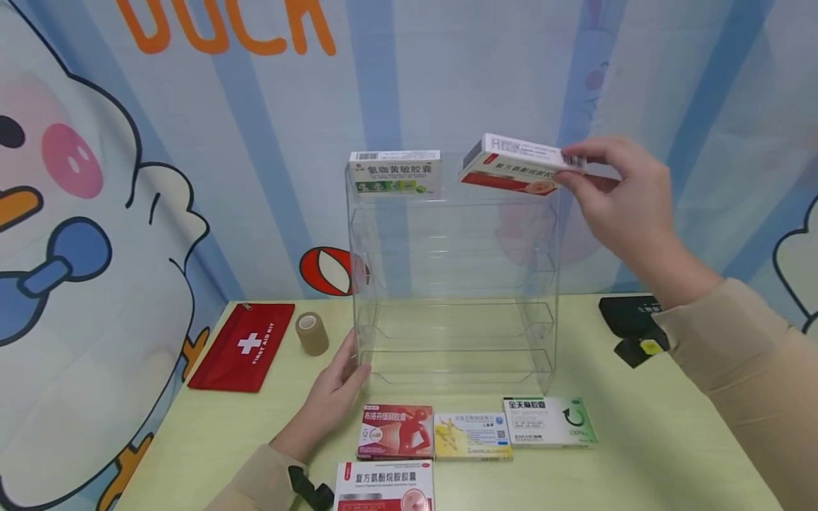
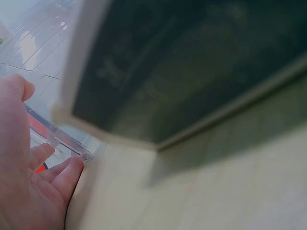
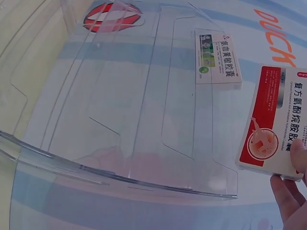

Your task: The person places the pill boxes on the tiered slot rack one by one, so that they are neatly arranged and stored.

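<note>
My right hand [image 1: 629,202] pinches one end of a white-and-red medicine box [image 1: 511,165] between thumb and fingers. This box is tilted, at the top right of a clear plastic tiered rack [image 1: 456,350]. In the right wrist view, the box's printed front [image 3: 271,122] faces the camera beside the rack's upper tier. A white-and-green medicine box [image 1: 395,174] stands in the top tier at the left. Down at the rack's lower left side, my left hand [image 1: 329,397] grips the edge, thumb in front and other fingers around the outside, as the left wrist view also shows.
Before the rack lie a red box [image 1: 395,433], a yellow-and-white box [image 1: 473,436], a white-and-green box [image 1: 548,423] and a white-and-red box [image 1: 385,486]. A red first aid pouch [image 1: 243,348] and a tan tape roll [image 1: 312,334] are left; a black case [image 1: 626,316] is right.
</note>
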Demonstrator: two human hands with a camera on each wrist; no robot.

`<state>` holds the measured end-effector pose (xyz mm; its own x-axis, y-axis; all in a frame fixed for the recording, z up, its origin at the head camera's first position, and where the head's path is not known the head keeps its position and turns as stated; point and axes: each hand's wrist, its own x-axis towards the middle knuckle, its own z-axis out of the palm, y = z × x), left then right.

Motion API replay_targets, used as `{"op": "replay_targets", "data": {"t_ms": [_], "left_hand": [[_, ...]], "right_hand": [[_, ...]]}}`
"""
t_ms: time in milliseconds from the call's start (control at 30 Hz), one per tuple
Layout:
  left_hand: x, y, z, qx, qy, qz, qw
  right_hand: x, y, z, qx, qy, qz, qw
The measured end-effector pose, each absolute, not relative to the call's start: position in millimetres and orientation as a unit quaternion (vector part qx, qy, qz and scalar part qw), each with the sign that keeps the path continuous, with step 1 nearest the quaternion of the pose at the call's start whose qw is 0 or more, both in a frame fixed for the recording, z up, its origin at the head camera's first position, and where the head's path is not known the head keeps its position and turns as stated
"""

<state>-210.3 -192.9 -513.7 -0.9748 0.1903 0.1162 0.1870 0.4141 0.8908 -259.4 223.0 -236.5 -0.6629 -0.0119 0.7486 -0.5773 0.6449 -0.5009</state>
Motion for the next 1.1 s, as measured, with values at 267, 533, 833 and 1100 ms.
{"op": "replay_targets", "data": {"t_ms": [267, 533, 833, 1100], "left_hand": [[-212, -194, -516, 0.116, 0.838, 0.533, 0.002], [-211, -194, -515, 0.116, 0.838, 0.533, 0.003], [-211, -192, -517, 0.111, 0.837, 0.536, 0.008], [-209, -193, -511, 0.107, 0.842, 0.529, 0.008]], "right_hand": [[-279, 211, -219, 0.133, -0.830, 0.395, 0.370], [-299, 202, -214, 0.099, -0.827, 0.412, 0.370], [-309, 205, -223, 0.081, -0.855, 0.383, 0.339], [-315, 207, -229, 0.088, -0.856, 0.388, 0.331]]}}
